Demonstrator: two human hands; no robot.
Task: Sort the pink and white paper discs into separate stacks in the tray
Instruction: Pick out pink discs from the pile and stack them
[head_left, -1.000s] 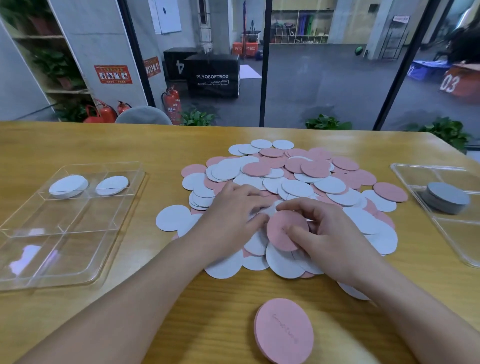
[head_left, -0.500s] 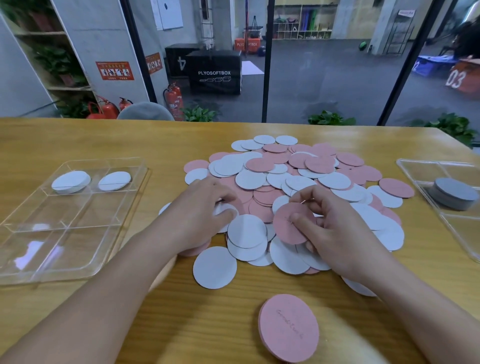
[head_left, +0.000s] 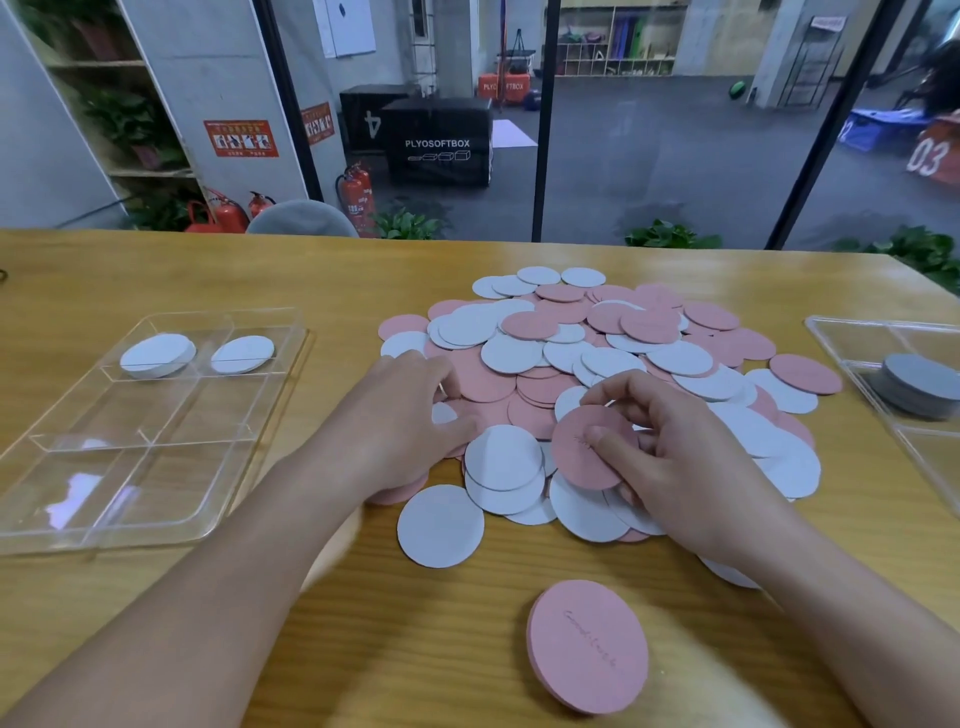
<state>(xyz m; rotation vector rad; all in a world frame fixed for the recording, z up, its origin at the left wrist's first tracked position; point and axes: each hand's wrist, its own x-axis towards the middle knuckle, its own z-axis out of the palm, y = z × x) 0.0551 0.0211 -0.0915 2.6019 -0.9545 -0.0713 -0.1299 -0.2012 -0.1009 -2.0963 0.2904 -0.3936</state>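
The right hand (head_left: 691, 467) pinches a pink disc (head_left: 589, 447); the left hand (head_left: 395, 431), curled on the pile, is nearer the tray (head_left: 41, 535), far to its left

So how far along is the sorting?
Barely started. Done: two small white stacks in the left tray, and a pink stack on the table. In hand: the right hand pinches a pink disc; the left hand works the pile. Left: most of the mixed pile.

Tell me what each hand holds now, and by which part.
The right hand pinches a pink disc at its right edge. The left hand rests on the pile; its hold cannot be told.
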